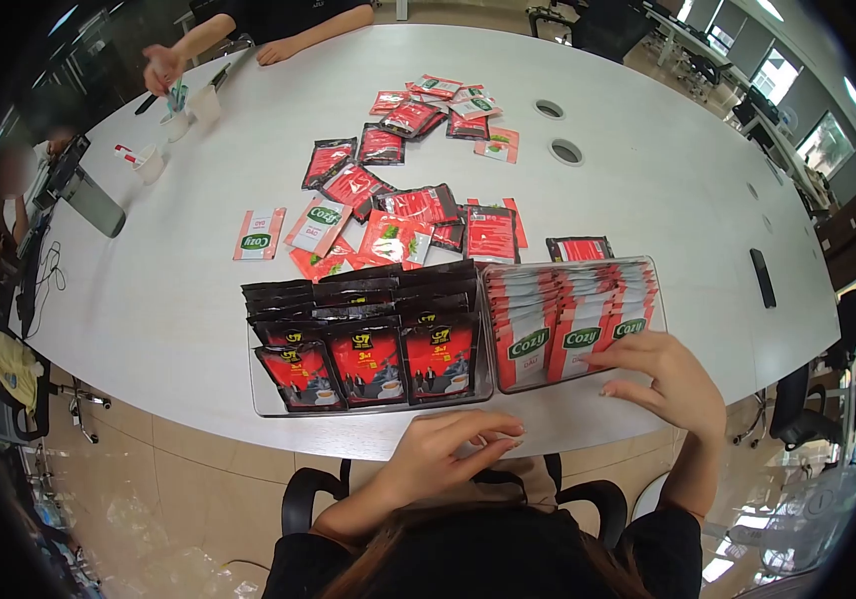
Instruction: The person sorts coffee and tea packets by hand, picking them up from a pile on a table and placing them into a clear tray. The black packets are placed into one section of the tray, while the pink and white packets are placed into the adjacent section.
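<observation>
Right hand (665,377), half open with no visible grasp, is nearer the upright Cozy sachets (575,324), at its ten o'clock; left hand (440,449), loosely curled, appears empty.

Sachets (407,202) — behind both trays (387,404)

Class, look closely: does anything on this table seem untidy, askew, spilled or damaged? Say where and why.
The loose sachets lie jumbled beyond the trays, unlike the orderly rows inside. In the front row, the leftmost coffee sachet looks most slanted. No spill or tear is visible.
</observation>
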The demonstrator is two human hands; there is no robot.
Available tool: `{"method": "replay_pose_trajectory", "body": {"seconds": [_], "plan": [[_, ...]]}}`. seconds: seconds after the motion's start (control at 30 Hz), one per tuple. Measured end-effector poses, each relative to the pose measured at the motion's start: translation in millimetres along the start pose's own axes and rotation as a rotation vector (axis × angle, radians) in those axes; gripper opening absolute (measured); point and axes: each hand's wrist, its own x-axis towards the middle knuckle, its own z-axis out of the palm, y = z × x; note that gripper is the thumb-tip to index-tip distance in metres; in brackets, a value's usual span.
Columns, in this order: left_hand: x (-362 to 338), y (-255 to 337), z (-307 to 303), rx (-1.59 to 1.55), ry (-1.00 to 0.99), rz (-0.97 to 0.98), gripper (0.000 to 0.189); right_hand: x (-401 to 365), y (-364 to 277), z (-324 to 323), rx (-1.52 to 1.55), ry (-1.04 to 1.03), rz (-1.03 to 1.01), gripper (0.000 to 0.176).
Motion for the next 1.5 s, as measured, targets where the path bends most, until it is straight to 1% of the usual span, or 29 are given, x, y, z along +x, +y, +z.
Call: {"method": "replay_pose_trajectory", "body": {"seconds": [0.1, 0.2, 0.3, 0.43, 0.53, 0.6, 0.7, 0.8, 0.83, 0.93, 0.97, 1.07, 1.1, 1.27, 1.33, 1.37, 1.43, 1.47, 1.5], "plan": [[1, 1, 4, -0.027, 0.057, -0.022, 0.020, 5, 3, -1, 0.041, -0.067, -0.014, 0.040], [2, 3, 2, -0.012, 0.031, -0.046, 0.020, 8, 0, -3, 0.054, -0.066, 0.048, 0.041], [1, 3, 1, 0.001, 0.004, -0.049, 0.020, 10, 1, -6, 0.140, -0.114, 0.072, 0.042], [2, -2, 3, -0.002, 0.003, -0.003, 0.022, 5, 6, -3, 0.182, -0.110, 0.071, 0.041], [3, 3, -1, -0.030, -0.046, -0.075, 0.020, 5, 4, -5, 0.219, -0.102, 0.081, 0.039], [4, 4, -1, -0.032, -0.072, -0.081, 0.021, 6, 0, -8, 0.243, -0.078, 0.077, 0.038], [4, 1, -2, 0.002, -0.100, -0.051, 0.022, 8, -5, -1, 0.249, 0.066, 0.052, 0.034], [4, -2, -1, 0.014, -0.106, -0.032, 0.023, 9, -13, 16, 0.287, 0.351, 0.015, 0.026], [3, -3, -1, 0.016, -0.113, -0.038, 0.023, 5, -11, 30, 0.244, 0.460, 0.037, 0.020], [4, -4, -1, 0.011, -0.103, -0.018, 0.023, 7, -22, 81, -0.075, 0.766, 0.022, 0.019], [4, -4, 0, 0.005, -0.096, -0.009, 0.023, 9, -27, 96, -0.038, 0.823, 0.030, 0.020], [3, -2, -2, 0.068, -0.133, -0.043, 0.023, 17, -42, 114, -0.226, 0.724, 0.028, 0.021], [3, -2, -2, 0.065, -0.114, -0.038, 0.023, 19, -41, 117, -0.173, 0.685, 0.035, 0.023], [5, -2, -2, 0.064, -0.071, 0.016, 0.023, 19, -39, 113, -0.163, 0.663, 0.008, 0.024], [3, 3, -8, -0.083, -0.081, 0.083, 0.022, 19, -38, 113, -0.161, 0.662, 0.003, 0.024], [1, 8, -14, -0.153, -0.082, 0.120, 0.021, 18, -37, 113, -0.162, 0.661, 0.002, 0.024], [-8, 24, -38, -0.244, 0.002, 0.164, 0.023, 17, -36, 114, -0.163, 0.656, -0.002, 0.025], [-8, 39, -60, -0.221, 0.027, 0.208, 0.021, 17, -36, 114, -0.163, 0.655, -0.004, 0.024], [-16, 45, -80, -0.245, 0.077, 0.207, 0.019, 17, -35, 115, -0.162, 0.652, -0.006, 0.024]]}}
